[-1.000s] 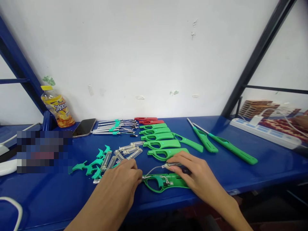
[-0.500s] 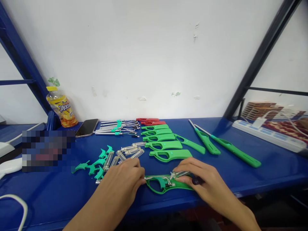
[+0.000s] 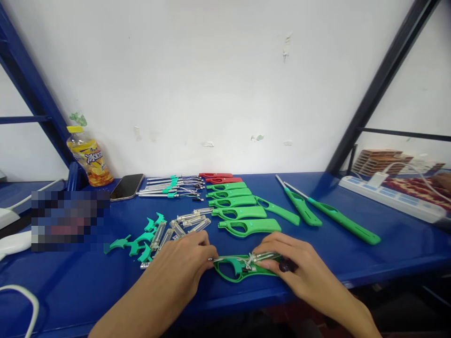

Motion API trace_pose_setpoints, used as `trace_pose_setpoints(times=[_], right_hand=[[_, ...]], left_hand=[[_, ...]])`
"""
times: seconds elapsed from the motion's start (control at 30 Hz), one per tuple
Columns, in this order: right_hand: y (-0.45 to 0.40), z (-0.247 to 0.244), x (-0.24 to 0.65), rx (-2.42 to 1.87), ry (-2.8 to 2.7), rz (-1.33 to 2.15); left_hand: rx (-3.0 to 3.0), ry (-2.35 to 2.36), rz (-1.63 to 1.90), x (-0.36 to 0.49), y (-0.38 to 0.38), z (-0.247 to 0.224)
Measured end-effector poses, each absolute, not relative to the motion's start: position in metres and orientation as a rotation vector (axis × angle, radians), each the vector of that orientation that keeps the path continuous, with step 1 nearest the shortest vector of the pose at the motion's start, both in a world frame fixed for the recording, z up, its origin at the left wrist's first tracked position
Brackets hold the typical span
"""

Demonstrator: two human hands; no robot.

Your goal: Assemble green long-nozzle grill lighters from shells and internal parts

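An open green lighter casing half [image 3: 225,277] lies near the table's front edge. Inside it sit a teal trigger [image 3: 238,268] and thin white wires [image 3: 248,263]. My left hand [image 3: 190,258] is closed in a pinch at the casing's narrow front end, on the metal tube, most of which the hand hides. Between the thumb and fingers of my right hand [image 3: 296,256] is a clear fuel tank [image 3: 264,256], held over the rear part of the casing. A dark purple, rounded object [image 3: 288,265] shows against the right palm; its kind is unclear.
Behind my hands lie several green casings [image 3: 250,226], red casings [image 3: 223,180], loose fuel tanks [image 3: 192,219], teal triggers [image 3: 134,247] and metal tubes with wires [image 3: 158,194]. Long lighters [image 3: 347,220] and a power strip [image 3: 391,199] lie right; a phone [image 3: 127,187] and bottle [image 3: 92,159] left.
The fuel tank in my right hand has tipped slightly and sits a little closer along the casing's upper edge. My left hand has shifted slightly at the front end.
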State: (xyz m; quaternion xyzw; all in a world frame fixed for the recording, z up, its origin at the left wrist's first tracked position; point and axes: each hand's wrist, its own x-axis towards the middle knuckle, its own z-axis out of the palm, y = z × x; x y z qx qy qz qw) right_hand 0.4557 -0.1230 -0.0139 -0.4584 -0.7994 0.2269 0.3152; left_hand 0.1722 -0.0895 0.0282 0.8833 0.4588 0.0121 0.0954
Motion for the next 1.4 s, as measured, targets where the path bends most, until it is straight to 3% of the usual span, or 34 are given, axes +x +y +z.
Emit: trace_pose_setpoints(times=[1.4], right_hand=[[-0.129,-0.008,0.456,-1.229,-2.141,0.62]], left_hand=[[2.762,1.192,0.202,0.172,-0.091,0.018]])
